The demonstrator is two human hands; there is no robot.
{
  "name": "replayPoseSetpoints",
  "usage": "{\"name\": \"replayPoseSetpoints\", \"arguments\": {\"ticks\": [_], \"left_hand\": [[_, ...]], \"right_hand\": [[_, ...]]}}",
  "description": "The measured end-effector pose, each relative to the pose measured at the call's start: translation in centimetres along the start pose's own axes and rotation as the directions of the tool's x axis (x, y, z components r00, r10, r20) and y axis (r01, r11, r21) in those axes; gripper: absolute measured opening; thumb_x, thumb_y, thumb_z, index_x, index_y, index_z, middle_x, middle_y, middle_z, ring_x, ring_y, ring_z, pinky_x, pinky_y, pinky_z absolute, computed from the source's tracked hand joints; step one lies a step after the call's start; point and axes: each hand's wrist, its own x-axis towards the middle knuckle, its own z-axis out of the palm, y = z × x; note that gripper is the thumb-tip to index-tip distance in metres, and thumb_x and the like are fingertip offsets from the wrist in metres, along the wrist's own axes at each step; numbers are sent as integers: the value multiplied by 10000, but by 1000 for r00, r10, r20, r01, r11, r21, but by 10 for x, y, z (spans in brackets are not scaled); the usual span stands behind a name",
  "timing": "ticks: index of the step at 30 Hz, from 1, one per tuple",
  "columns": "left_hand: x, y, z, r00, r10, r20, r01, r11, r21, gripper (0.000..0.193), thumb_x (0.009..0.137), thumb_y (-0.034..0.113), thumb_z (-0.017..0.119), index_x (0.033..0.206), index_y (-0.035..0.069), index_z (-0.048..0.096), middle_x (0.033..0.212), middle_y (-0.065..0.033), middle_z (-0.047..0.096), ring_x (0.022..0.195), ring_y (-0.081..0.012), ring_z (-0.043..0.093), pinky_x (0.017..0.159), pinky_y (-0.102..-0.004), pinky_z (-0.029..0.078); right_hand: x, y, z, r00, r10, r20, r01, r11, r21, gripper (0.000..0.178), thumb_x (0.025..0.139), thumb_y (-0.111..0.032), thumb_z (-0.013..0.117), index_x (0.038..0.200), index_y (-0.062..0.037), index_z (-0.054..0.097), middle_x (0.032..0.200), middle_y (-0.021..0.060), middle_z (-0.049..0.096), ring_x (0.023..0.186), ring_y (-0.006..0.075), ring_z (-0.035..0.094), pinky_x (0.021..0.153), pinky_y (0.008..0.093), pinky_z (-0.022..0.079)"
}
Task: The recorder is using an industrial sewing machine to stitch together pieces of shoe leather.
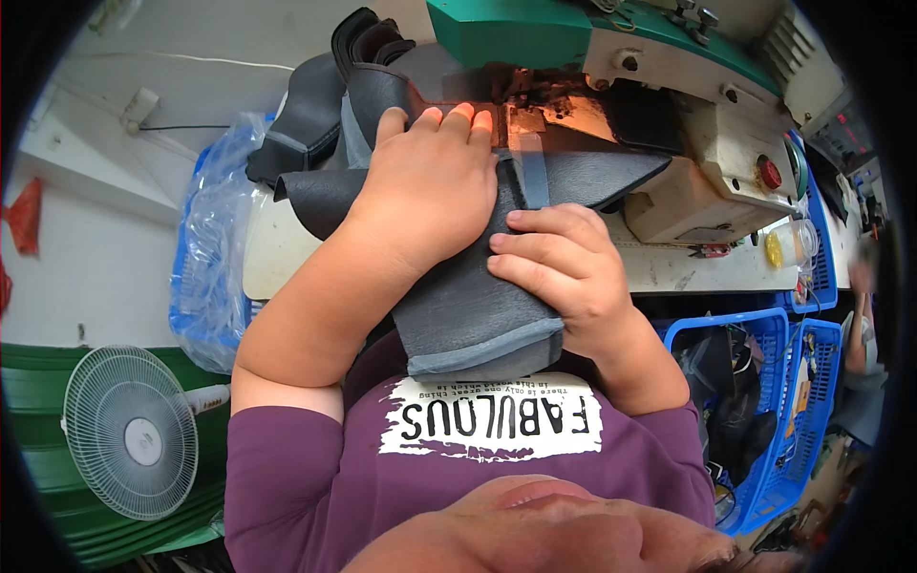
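Note:
A black leather-like piece (473, 301) with grey trimmed edges lies over the bed of a green and white sewing machine (535, 36) and hangs toward my chest. My left hand (430, 186) presses flat on it, fingers stretched, tips just left of the lit needle area (521, 119). On the piece's right edge, my right hand (573, 267) lays its fingers over the top; its thumb is hidden, apparently beneath the edge. A grey strip (531, 170) runs from the needle area toward my right hand. The needle itself cannot be made out.
More black pieces (310, 105) are heaped beyond my left hand. At the left stand a blue basket with clear plastic (215, 229) and a white fan (134, 435). Blue baskets (740, 329) holding dark material are at the right, where another person (860, 353) is partly visible.

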Motion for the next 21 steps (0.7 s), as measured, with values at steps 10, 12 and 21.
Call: {"name": "replayPoseSetpoints", "arguments": {"ticks": [10, 12, 21], "left_hand": [[12, 7, 4, 1000, 24, 10, -25, 998, 59, 254, 922, 194, 587, 1059, 8, 694, 937, -115, 700, 810, -274, 695, 786, -411, 458], [9, 5, 7, 994, 44, -101, -42, 999, 20, 251, 930, 204, 592, 1061, 17, 695, 958, -117, 700, 827, -274, 691, 804, -413, 459], [13, 11, 1, 999, -17, -28, 17, 1000, 13, 221, 932, 212, 597, 965, 24, 708, 902, -116, 661, 818, -284, 684, 802, -412, 465]], "right_hand": [[-4, 8, -11, 998, 59, 18, -59, 998, 23, 247, 780, -124, 658, 1006, -59, 734, 1088, 76, 730, 1132, 299, 647, 977, 467, 472], [-7, 6, -8, 998, 60, 15, -61, 998, 23, 248, 781, -119, 656, 1009, -61, 735, 1089, 78, 726, 1134, 301, 645, 991, 471, 470], [-11, 9, -18, 1000, 12, -19, -10, 997, 78, 243, 774, -103, 670, 1003, -53, 732, 1027, 103, 715, 1061, 310, 671, 958, 488, 508]]}}
